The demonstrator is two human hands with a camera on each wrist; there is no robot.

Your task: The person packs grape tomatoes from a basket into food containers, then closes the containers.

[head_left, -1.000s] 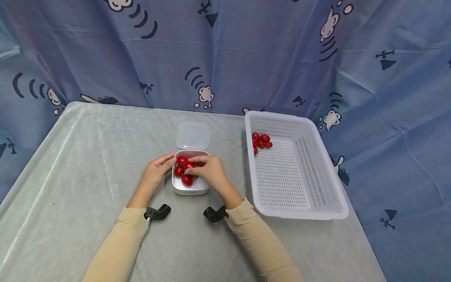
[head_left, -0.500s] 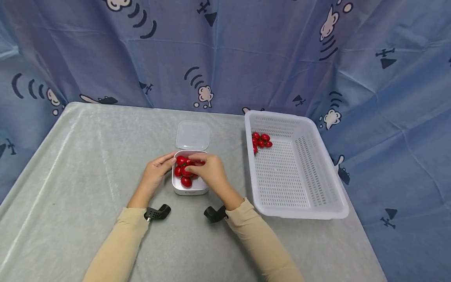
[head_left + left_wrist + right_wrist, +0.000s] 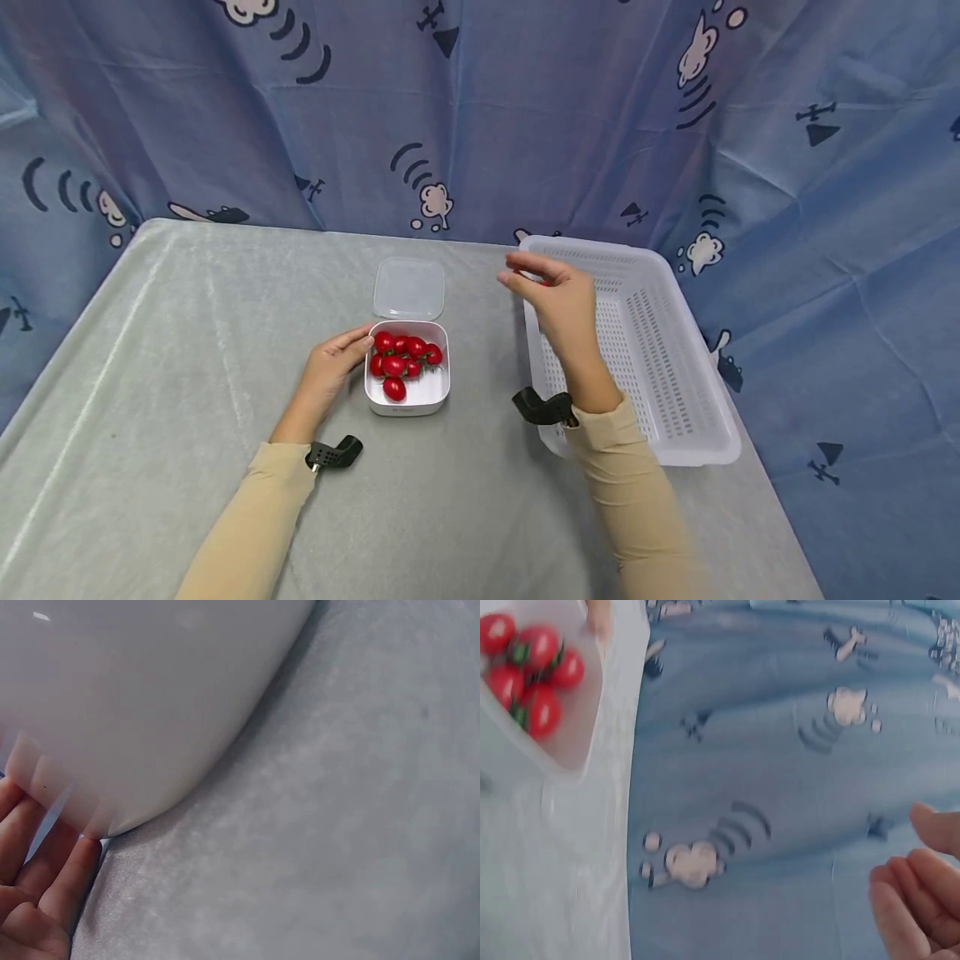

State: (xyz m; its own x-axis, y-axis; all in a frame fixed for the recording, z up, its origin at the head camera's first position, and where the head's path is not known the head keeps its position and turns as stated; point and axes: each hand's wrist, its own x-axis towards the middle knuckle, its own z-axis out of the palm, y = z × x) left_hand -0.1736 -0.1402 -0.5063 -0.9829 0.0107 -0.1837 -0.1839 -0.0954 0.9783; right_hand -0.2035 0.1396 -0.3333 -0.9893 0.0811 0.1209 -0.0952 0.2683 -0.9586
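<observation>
My left hand (image 3: pixel 331 373) rests its fingertips against the left side of a small white food box (image 3: pixel 408 409). In the left wrist view, its fairly straight fingers (image 3: pixel 69 877) touch the box's outer wall. Several red cherry tomatoes (image 3: pixel 393 365) with green stems lie inside, also visible in the right wrist view, where the tomatoes (image 3: pixel 541 711) bunch together. Up and to the right, my right hand (image 3: pixel 567 312) hovers over the left rim of a white slotted basket (image 3: pixel 720 450). Its fingers are loosely bent with nothing between them. A bit of red shows behind it; the other basket tomatoes are hidden.
A clear plastic lid (image 3: pixel 408 289) lies flat just behind the food box. Grey cloth covers the table (image 3: pixel 225 358). A blue patterned curtain (image 3: pixel 480 125) hangs along the back and right side, close to the basket.
My right hand has let go of the tomatoes in the box and moved up and right to the basket. The left hand has stayed at the box.
</observation>
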